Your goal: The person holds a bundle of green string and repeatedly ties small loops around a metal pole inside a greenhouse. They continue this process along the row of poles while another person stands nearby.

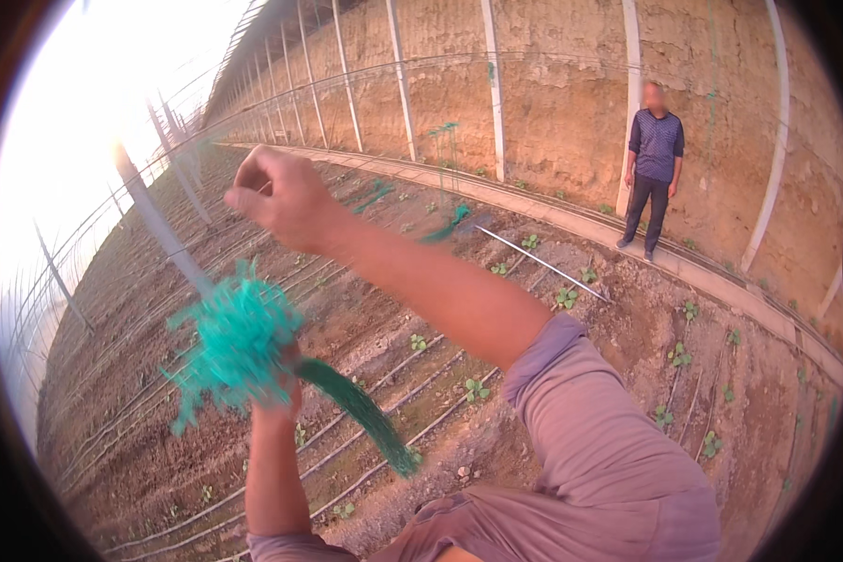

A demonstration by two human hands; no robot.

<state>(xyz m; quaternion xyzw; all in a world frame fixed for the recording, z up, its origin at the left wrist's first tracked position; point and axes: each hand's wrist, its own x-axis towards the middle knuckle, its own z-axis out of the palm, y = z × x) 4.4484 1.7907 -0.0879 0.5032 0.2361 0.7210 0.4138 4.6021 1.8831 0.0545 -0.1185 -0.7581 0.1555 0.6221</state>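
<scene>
A thick bundle of green twine [235,341] is gripped in my left hand [289,376], its frayed, blurred ends spreading over the fingers and hiding most of them. The bundle's darker tail hangs down to the right over the soil. Above it, my right hand [274,197] is raised with thumb and fingertips pinched together near a wire that crosses the view. Whether a thin strand lies between those fingertips is too fine to tell.
A person [653,165] stands on the brick path [555,211] by the earthen wall. Drip lines [414,383] and seedlings [475,390] run through the soil. A pale pole [542,263] and more green twine [453,223] lie ahead; a slanted post [158,218] stands left.
</scene>
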